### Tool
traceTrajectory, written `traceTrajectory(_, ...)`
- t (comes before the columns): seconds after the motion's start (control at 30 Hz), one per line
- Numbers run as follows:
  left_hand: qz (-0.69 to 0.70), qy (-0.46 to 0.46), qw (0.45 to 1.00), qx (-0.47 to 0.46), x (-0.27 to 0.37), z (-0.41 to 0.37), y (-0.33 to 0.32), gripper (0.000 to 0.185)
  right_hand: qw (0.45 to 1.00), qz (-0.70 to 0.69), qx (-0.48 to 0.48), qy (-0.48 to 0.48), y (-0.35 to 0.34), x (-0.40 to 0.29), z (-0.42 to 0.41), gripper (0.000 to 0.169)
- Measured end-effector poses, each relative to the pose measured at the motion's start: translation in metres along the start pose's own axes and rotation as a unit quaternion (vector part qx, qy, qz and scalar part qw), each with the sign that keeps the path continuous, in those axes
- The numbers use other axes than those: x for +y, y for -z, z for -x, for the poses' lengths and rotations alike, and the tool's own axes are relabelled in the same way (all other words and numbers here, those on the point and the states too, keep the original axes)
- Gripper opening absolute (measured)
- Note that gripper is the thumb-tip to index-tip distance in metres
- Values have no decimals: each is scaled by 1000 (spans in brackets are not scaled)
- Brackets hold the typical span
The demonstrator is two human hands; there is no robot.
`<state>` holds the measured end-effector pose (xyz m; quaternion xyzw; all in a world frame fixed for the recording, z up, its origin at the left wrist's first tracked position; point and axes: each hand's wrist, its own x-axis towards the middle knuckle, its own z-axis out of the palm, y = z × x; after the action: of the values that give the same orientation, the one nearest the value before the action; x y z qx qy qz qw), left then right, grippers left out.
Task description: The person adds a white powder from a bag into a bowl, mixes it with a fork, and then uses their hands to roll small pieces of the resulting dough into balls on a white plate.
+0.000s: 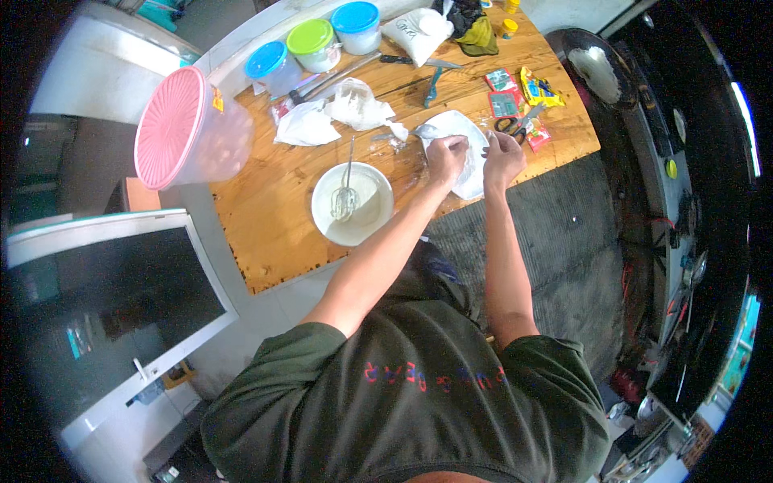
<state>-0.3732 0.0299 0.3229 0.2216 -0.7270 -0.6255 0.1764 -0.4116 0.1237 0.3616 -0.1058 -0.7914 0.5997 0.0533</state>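
Both hands are over a white plate (pixel 474 181) near the table's front edge. My left hand (pixel 448 158) is over the plate's left part with fingers bent together; whether it holds anything is hard to see. At the plate's right edge is my right hand (pixel 504 158), its fingertips pinched on something small and dark that I cannot identify. A metal spoon (pixel 424 130) lies at the plate's upper left rim. To the left stands a white bowl (pixel 377 223) of pale batter or cream, with a wire whisk (pixel 345 202) leaning in it. Black-handled scissors (pixel 520 125) lie just beyond my right hand.
White plastic bags (pixel 308 124) and a knife (pixel 444 63) lie farther back. Lidded tubs (pixel 314 45) line the wall, near a bag of white powder (pixel 416 36). A large pink-lidded container (pixel 172 130) stands left. Small packets (pixel 504 104) and a yellow packet (pixel 539 89) lie right.
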Motion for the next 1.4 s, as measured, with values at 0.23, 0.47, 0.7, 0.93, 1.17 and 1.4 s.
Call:
traceTrajectory(0.23,30,-51,983,174,37,-23,79,24,939,94,-226,241,-73,-25,21,15)
traceTrajectory(0.47,65,-14,983,173,51,-57,214,18,669,398,-425,463,-252,-10,10,16)
traceTrajectory(0.7,21,-17,988,153,14,-59,269,13,589,469,-457,474,-243,-18,38,17)
traceTrajectory(0.93,81,77,991,67,42,-80,245,16,773,331,-355,408,-244,-27,16,14)
traceTrajectory(1.17,95,92,983,129,39,-88,225,18,842,223,-332,362,-247,-23,23,15)
traceTrajectory(1.4,87,43,985,140,35,-81,198,17,949,101,-203,220,-228,-38,41,28)
